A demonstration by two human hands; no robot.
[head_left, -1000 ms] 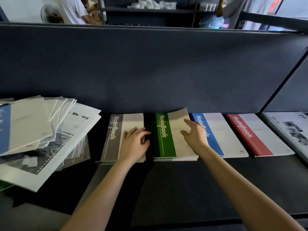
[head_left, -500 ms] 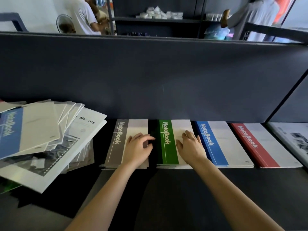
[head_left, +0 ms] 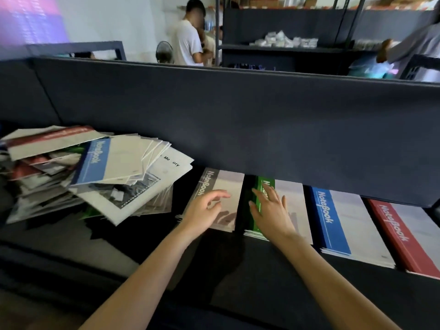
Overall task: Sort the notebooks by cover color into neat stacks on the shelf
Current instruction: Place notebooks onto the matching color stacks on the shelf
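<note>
Two empty hands, held apart: left hand (head_left: 204,210) lifts off the grey stack (head_left: 229,184) while right hand (head_left: 271,210) stays flat on the green stack (head_left: 294,201), squaring apparently finished.

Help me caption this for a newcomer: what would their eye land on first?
A tidy row of four notebook stacks on the dark shelf: grey-banded stack, green-banded stack, blue-banded stack, red-banded stack, left to right. At far left sprawls a messy heap of unsorted notebooks. At centre, the left hand is over the grey stack, the right hand on the green.
</note>
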